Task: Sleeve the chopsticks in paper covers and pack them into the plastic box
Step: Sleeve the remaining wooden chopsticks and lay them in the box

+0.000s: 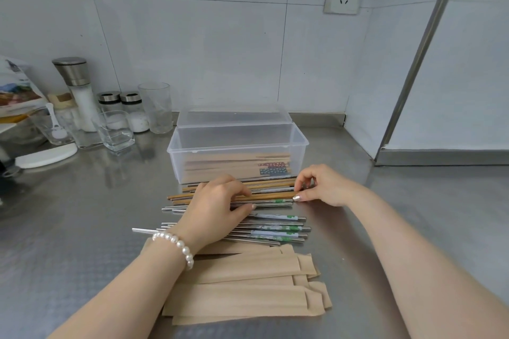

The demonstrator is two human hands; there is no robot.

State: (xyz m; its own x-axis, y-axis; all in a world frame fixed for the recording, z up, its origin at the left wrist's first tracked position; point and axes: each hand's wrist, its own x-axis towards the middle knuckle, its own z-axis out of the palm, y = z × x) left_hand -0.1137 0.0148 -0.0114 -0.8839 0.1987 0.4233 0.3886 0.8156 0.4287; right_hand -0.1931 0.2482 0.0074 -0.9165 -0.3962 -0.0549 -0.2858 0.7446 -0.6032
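Currently both hands, left (217, 201) and right (316, 187), grip wooden chopsticks (270, 195); open plastic box (237, 143) holds several sleeved pairs (237, 165).

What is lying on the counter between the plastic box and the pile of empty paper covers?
In the head view, loose chopsticks, wooden and metal, lie between the plastic box and the paper covers. Both hands rest on them.

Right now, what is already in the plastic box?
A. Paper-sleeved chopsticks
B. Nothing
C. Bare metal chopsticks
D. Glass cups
A: through the clear wall of the plastic box, flat tan paper-sleeved chopsticks lie stacked inside; the bare metal chopsticks lie on the counter in front of it.
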